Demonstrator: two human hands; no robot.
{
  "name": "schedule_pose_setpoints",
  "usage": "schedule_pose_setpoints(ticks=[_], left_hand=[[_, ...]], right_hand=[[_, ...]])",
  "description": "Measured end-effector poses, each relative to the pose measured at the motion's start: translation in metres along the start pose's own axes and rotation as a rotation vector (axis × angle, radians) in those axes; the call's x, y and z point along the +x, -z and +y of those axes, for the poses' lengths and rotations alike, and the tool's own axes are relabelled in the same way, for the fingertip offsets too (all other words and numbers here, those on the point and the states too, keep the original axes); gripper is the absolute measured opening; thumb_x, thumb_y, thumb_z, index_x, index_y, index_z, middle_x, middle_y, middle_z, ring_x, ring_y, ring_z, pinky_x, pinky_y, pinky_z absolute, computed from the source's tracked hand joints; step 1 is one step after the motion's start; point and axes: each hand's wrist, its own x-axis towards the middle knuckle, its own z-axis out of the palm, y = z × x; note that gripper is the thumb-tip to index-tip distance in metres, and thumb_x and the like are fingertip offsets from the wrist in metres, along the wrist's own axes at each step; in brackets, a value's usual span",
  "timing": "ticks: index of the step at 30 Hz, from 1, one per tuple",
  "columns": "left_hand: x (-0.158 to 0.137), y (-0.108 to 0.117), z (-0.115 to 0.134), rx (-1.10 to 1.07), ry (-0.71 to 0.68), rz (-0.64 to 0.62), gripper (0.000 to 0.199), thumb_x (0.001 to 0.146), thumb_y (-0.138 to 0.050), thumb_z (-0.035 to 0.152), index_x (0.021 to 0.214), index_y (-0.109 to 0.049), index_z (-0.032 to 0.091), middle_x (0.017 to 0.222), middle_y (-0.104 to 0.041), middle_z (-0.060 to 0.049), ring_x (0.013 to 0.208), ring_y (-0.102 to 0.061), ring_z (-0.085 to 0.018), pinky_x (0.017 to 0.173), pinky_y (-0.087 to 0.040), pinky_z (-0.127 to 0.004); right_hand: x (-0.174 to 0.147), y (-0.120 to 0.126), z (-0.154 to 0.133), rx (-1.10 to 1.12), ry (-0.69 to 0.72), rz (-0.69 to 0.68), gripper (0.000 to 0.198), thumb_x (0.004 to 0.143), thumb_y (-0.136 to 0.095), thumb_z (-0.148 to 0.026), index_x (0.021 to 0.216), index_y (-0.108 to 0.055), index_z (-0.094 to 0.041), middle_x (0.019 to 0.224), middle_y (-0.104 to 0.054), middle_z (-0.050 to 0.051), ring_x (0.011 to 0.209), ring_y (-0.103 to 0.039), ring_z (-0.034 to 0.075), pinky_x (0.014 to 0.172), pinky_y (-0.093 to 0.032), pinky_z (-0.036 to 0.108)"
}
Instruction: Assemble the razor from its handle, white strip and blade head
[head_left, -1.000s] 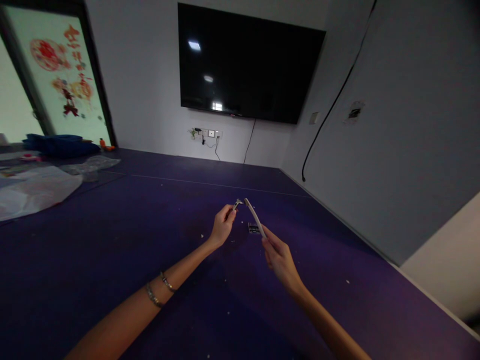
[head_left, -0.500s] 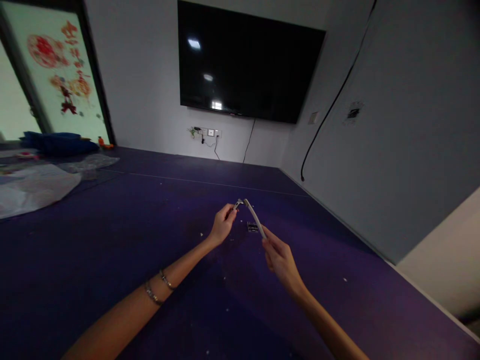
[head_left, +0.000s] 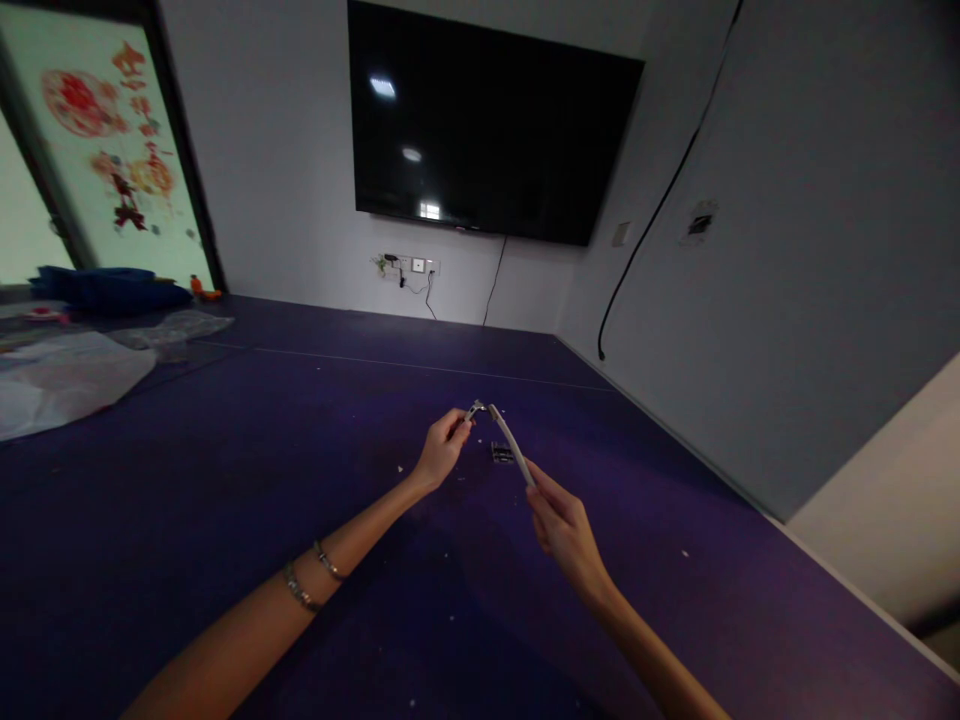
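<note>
My right hand point(head_left: 561, 524) grips the lower end of a slim white razor handle point(head_left: 510, 442), which points up and to the left above the purple floor mat. At the handle's top end my left hand point(head_left: 441, 450) pinches a small grey blade head point(head_left: 475, 408) between thumb and fingertips. Two bracelets sit on my left forearm. A small dark cartridge holder point(head_left: 502, 453) lies on the mat just behind the handle.
A purple mat point(head_left: 225, 480) covers the floor, dotted with small white crumbs. A large dark TV point(head_left: 487, 130) hangs on the far wall above a socket with cables. Clear plastic sheets point(head_left: 67, 375) and a blue bundle point(head_left: 105, 288) lie at the far left by a glass door.
Both hands keep the same hold on the razor. The camera view has shifted slightly, so the hands sit a little lower in the picture.
</note>
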Motion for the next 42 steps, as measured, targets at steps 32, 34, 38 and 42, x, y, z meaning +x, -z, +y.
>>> schedule_pose_setpoints(ticks=[32,34,38,42], left_hand=[[-0.002,-0.008,0.002,-0.025,0.022,-0.071,0.027,0.088,-0.037,0.037,0.089,-0.053,0.016,0.065,-0.042,0.003,0.055,-0.038,-0.009,0.053,-0.031,-0.022],[-0.002,-0.009,0.001,-0.024,0.020,-0.072,0.026,0.088,-0.038,0.038,0.089,-0.052,0.016,0.066,-0.043,0.003,0.055,-0.038,-0.009,0.053,-0.031,-0.021],[-0.005,-0.012,0.001,-0.046,0.033,-0.104,0.025,0.087,-0.038,0.037,0.088,-0.051,0.016,0.066,-0.043,0.003,0.056,-0.039,-0.009,0.052,-0.032,-0.021],[-0.006,-0.014,0.002,-0.056,0.029,-0.105,0.024,0.088,-0.038,0.036,0.088,-0.051,0.016,0.066,-0.043,0.003,0.054,-0.038,-0.008,0.052,-0.032,-0.021]], right_hand=[[-0.013,-0.013,-0.009,0.196,-0.167,-0.089,0.071,0.077,-0.055,-0.045,0.138,-0.032,-0.018,0.048,-0.028,-0.011,0.036,-0.019,0.003,0.033,-0.013,0.015],[-0.014,-0.015,-0.008,0.226,-0.170,-0.081,0.069,0.077,-0.055,-0.043,0.138,-0.033,-0.019,0.049,-0.028,-0.011,0.036,-0.019,0.003,0.033,-0.013,0.015],[-0.011,-0.018,-0.010,0.294,-0.181,-0.023,0.070,0.074,-0.059,-0.041,0.136,-0.035,-0.020,0.052,-0.028,-0.010,0.039,-0.019,0.003,0.033,-0.013,0.014],[-0.017,-0.023,-0.013,0.329,-0.210,-0.041,0.069,0.073,-0.060,-0.039,0.136,-0.036,-0.021,0.054,-0.028,-0.010,0.040,-0.019,0.003,0.033,-0.012,0.014]])
